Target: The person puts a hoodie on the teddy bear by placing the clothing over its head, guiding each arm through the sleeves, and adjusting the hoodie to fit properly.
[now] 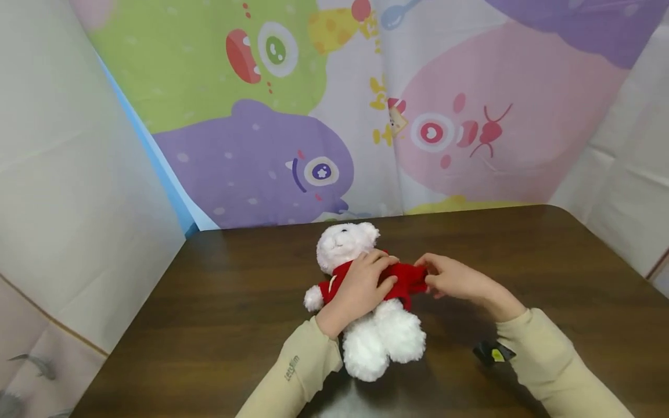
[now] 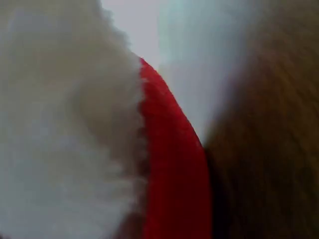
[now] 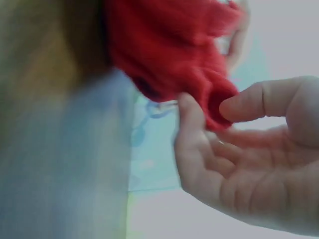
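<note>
A white plush bear [image 1: 384, 342] in a red sweater [image 1: 404, 277] lies on its back on the table, its head toward the far edge. Across its chest rests my left hand [image 1: 362, 285], fingers spread over the sweater. My right hand [image 1: 453, 280] pinches the end of a red sleeve [image 3: 212, 92] between thumb and fingers, at the bear's right side in the head view. No paw shows out of that sleeve; a white paw [image 1: 313, 298] pokes from the other one. Close up in the left wrist view are blurred white fur [image 2: 65, 124] and the sweater's red edge.
The dark wooden table [image 1: 235, 325] reaches back to a cartoon-print curtain [image 1: 272, 157]. Pale panels [image 1: 78, 174] stand on both sides. A small black object with a yellow mark [image 1: 491, 352] is beside the right sleeve cuff.
</note>
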